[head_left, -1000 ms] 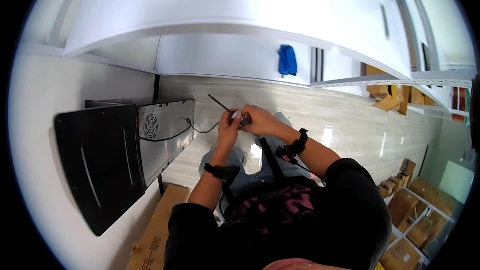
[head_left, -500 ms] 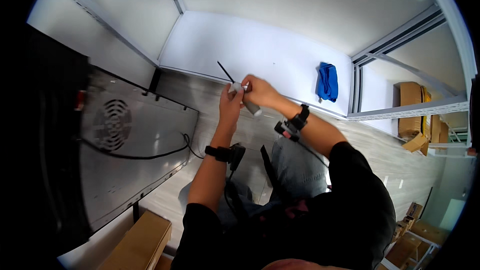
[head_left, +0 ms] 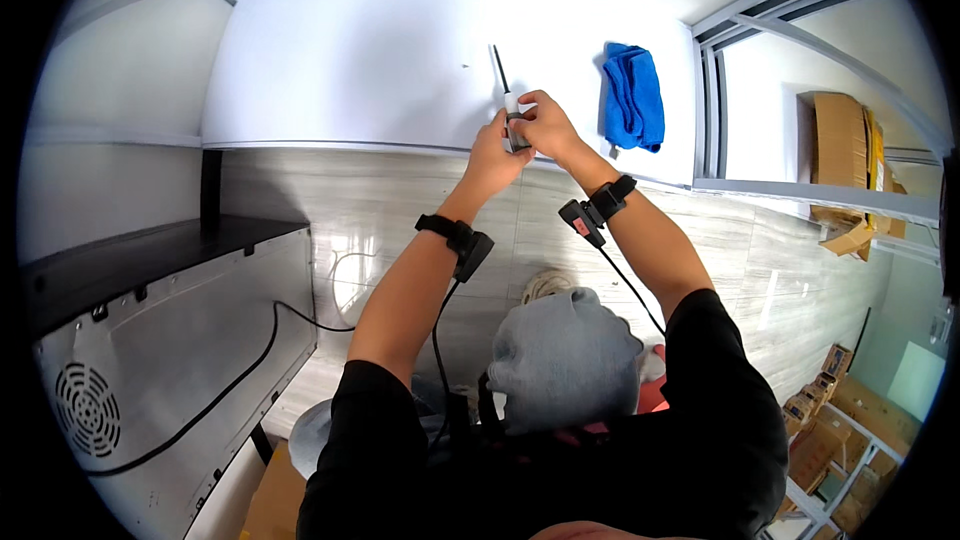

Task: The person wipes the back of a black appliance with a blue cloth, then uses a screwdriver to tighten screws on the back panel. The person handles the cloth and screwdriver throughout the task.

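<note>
My left hand and my right hand are closed together on a slim screwdriver-like tool with a grey-and-white handle and a thin dark shaft pointing away from me. They hold it over the front part of a white shelf board. A folded blue cloth lies on the board just right of my hands. Both wrists carry black strapped devices with cables.
At lower left stands a metal-cased appliance with a round vent and black cable. Cardboard boxes sit right of the grey frame. More boxes are stacked on racks at lower right. My knee is below my arms.
Both hands have moved upward and forward in the view with the tool, from above the floor to over the shelf board. The tool's shaft now points more steeply away from me.
</note>
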A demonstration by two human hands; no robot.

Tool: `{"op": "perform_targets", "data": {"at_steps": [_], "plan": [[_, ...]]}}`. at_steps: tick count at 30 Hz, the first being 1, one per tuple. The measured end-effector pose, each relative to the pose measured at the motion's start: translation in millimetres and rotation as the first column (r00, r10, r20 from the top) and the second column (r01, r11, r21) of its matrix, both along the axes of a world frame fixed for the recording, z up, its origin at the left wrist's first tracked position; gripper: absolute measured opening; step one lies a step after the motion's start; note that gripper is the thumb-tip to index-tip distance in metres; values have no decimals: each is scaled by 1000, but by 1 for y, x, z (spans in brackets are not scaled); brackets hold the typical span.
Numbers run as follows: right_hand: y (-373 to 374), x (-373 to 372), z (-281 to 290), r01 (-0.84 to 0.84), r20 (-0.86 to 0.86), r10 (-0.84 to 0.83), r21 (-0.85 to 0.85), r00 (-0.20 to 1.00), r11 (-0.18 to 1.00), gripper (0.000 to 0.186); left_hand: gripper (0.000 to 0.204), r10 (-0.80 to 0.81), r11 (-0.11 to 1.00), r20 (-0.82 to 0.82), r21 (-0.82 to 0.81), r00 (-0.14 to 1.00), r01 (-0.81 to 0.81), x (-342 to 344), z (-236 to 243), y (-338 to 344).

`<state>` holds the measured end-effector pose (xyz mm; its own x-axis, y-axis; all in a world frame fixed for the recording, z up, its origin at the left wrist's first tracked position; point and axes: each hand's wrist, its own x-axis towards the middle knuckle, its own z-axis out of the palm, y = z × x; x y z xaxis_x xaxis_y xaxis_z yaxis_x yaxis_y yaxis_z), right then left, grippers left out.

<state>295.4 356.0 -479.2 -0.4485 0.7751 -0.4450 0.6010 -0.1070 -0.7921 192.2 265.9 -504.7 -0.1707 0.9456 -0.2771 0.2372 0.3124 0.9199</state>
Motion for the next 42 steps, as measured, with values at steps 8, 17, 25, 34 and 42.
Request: {"op": "perform_targets", "data": {"at_steps": [8, 17, 25, 34, 42], "plan": [[37, 60, -38, 54, 25, -96, 678, 995, 733, 40, 70, 49, 999, -225, 33, 973, -43, 27, -53, 49], [83, 107, -22, 63, 468, -482, 665, 741, 744, 102, 76, -34, 991, -343, -135, 939, -14, 32, -16, 62], [96, 134, -22, 218, 207, -465, 676, 861, 704, 77, 65, -11, 992, -102, -122, 995, -2, 10, -20, 35], [23, 25, 127, 74, -520, 56, 227, 852, 971, 69, 68, 103, 934, 444, 265, 890, -240, -55, 105, -30], [-100, -135, 264, -351, -435, 705, 646, 560, 678, 95, 81, -26, 703, 383, 664, 923, -256, -119, 283, -146]]}}
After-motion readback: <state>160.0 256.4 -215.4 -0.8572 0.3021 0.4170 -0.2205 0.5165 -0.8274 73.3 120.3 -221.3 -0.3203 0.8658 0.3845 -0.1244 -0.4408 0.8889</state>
